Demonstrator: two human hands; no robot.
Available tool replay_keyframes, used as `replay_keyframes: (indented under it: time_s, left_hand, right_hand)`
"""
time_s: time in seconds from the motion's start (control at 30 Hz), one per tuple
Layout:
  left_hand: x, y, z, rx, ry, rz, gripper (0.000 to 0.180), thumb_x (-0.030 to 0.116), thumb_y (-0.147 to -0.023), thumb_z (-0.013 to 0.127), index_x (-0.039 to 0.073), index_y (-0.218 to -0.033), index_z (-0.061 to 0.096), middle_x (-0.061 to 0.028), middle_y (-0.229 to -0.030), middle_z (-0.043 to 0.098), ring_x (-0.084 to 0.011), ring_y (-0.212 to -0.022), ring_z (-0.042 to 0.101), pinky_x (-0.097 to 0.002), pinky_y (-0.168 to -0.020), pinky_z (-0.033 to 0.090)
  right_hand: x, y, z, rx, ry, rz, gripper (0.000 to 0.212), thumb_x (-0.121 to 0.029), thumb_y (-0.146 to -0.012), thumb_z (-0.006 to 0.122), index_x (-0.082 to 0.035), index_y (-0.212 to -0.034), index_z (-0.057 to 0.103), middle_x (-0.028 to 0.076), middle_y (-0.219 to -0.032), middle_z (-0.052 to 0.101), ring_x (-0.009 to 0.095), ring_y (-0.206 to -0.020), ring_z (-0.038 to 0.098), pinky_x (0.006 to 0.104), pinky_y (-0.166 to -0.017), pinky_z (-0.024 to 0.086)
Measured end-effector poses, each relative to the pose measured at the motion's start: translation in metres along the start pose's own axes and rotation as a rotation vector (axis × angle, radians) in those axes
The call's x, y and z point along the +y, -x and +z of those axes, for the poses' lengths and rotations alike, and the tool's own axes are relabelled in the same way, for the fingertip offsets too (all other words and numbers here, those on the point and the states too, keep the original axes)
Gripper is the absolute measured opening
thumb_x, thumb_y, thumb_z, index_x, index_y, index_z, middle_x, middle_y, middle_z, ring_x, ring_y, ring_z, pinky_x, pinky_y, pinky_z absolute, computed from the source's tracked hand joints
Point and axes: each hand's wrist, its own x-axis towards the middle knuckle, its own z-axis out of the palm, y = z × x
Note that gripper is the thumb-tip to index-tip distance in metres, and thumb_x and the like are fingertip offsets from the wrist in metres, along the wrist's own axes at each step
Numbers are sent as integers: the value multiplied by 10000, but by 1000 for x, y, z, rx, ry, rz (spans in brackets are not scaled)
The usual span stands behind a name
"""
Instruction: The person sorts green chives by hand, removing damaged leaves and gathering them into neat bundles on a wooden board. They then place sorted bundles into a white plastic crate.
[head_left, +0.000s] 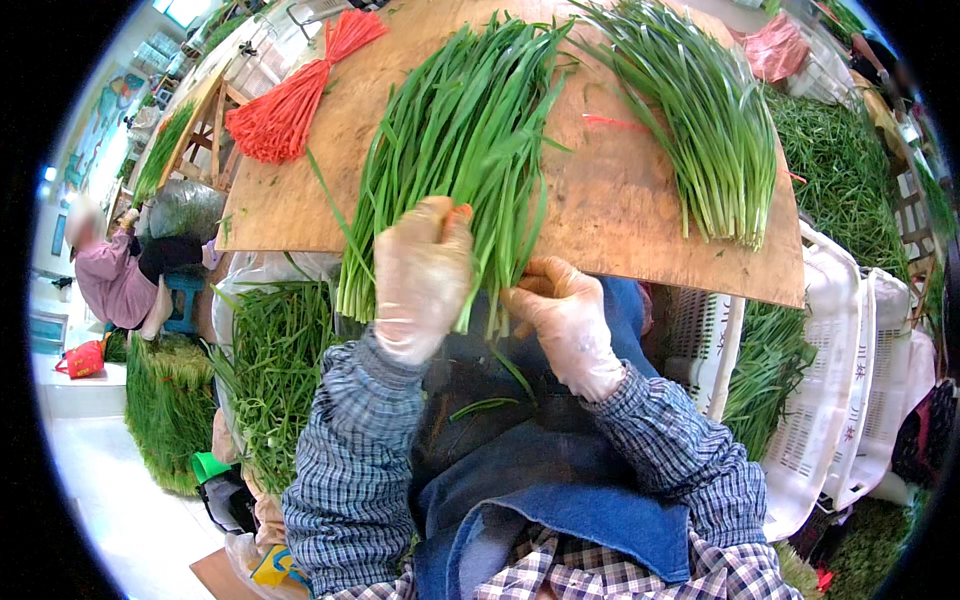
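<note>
A loose bunch of garlic chives [465,120] lies on the wooden board, its pale cut stems reaching over the near edge. My left hand [425,275], in a thin pale glove and slightly blurred, is curled closed on the leaves near the stem end. At the right side of the same stems, my gloved right hand [565,325] is closed, thumb and fingers pinched at the edge of the bunch; its fingertips are partly hidden. A second bunch [715,140] rests farther right on the board, with a red tie [615,122] beside it.
A bundle of red ties [290,105] lies at the board's [650,245] far left. Loose chives [275,370] fill a lined container at left. White plastic crates [815,370] stand at right. A seated person [115,270] works at far left, near upright chives [170,420]. Cut leaves lie on my dark apron [470,450].
</note>
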Motion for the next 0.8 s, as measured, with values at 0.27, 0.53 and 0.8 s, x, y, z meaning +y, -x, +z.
replay_keyframes:
  time_s: [0.27,0.53,0.8]
  left_hand:
    - [12,2,-21,-227,443,-175,172,82,-799,554,1,-937,619,-12,-775,611,-44,-601,486,-175,-532,370]
    - [19,-4,-13,-333,348,-235,176,57,-787,528,-5,-923,621,-2,-736,567,-51,-575,449,-194,-531,374]
    - [21,-15,2,-234,-206,-106,248,232,-780,570,-8,-798,630,-131,-636,583,-213,-579,546,-325,-555,428]
  right_hand:
    - [-4,-1,-4,76,-19,-49,188,-80,-768,620,26,-923,601,55,-742,617,82,-584,539,200,-458,412]
    - [-4,-2,-9,88,-216,-59,161,-46,-804,565,48,-934,575,95,-758,629,146,-594,595,240,-476,449]
    - [-1,-5,-10,25,-334,-27,187,-42,-812,548,66,-965,554,146,-804,631,189,-626,611,275,-546,485]
